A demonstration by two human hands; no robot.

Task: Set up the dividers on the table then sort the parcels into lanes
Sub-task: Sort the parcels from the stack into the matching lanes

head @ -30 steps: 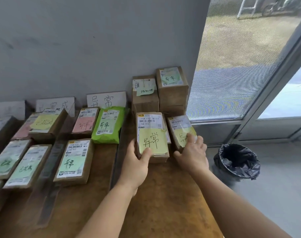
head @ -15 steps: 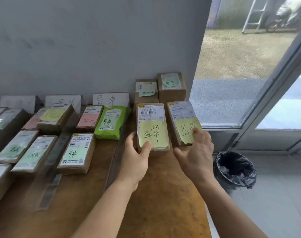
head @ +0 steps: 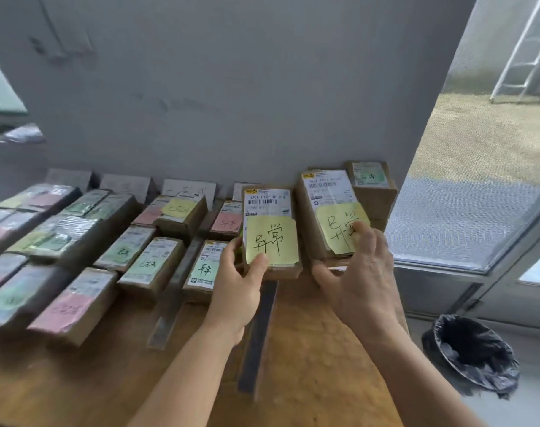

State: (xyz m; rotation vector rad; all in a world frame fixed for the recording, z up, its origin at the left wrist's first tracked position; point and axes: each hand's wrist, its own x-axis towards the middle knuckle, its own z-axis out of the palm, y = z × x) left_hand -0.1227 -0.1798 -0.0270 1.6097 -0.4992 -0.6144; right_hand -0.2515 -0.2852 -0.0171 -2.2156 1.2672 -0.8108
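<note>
Left hand (head: 236,285), right hand (head: 359,272) gripping.
</note>
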